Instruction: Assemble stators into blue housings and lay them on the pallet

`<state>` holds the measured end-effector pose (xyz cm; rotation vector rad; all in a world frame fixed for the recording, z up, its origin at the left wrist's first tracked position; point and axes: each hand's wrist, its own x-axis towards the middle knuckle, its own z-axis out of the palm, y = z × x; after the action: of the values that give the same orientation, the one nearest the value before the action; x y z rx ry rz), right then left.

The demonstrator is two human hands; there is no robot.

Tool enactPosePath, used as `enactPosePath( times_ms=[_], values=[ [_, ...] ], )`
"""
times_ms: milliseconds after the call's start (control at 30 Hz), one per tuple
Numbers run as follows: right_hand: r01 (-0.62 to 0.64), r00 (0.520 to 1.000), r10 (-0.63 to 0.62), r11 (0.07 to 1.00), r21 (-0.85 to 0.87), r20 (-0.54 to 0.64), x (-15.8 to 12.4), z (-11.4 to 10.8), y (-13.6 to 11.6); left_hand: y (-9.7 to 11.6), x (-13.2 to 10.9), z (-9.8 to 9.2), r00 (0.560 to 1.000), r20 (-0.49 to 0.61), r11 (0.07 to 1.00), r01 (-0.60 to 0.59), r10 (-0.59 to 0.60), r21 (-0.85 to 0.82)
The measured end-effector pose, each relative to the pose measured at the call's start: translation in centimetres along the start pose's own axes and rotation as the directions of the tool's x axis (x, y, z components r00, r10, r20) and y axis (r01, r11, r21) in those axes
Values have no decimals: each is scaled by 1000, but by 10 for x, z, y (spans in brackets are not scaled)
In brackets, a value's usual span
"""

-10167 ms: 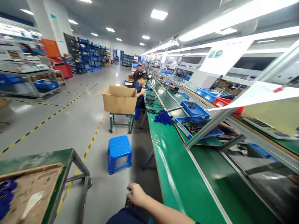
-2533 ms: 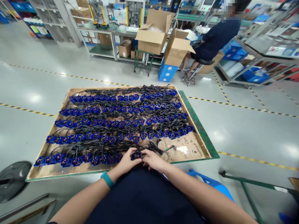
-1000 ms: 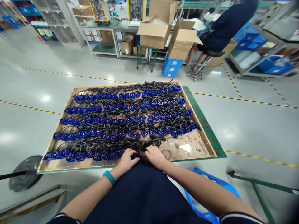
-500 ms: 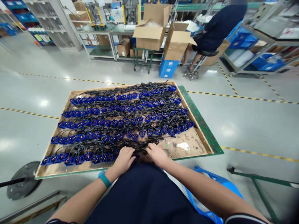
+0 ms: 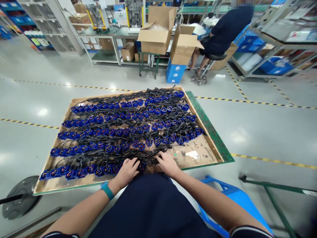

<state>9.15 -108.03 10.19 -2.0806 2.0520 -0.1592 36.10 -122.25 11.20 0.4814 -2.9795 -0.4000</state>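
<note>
Tangles are the risk here. The left hand [image 5: 127, 172] lies flat, fingers spread, over the last blue plugs [image 5: 142, 167] of the near row at the table [image 5: 198, 150] edge. The right hand [image 5: 168, 163] presses the loose black cables [image 5: 148, 159] alongside, gripping nothing. A snagged cable could drag neighbouring plugs out of line.

Bright, even overhead light throws soft white glare patches on the grey floor [image 5: 42, 112]. Focus is sharp at centre; wide-angle distortion bends the edges.
</note>
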Motion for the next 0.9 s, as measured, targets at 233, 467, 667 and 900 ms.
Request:
enactPosePath(
  times_ms=[233,467,667,900],
  values=[
    [-10,999,13,999,53,-46,3,2,0,-5,-6,-11,997,-10,997,71,-71,-10],
    [-107,991,112,992,68,-72,0,-13,23,-7,-12,-11,998,21,998,64,-64,-3],
    [-52,990,55,998,28,-133,12,-17,25,-1,-10,0,967,28,952,254,-253,-169],
    [92,905,-71,995,30,-419,6,10,38,28,-22,-1,952,-57,953,298,-301,-53]
  ],
)
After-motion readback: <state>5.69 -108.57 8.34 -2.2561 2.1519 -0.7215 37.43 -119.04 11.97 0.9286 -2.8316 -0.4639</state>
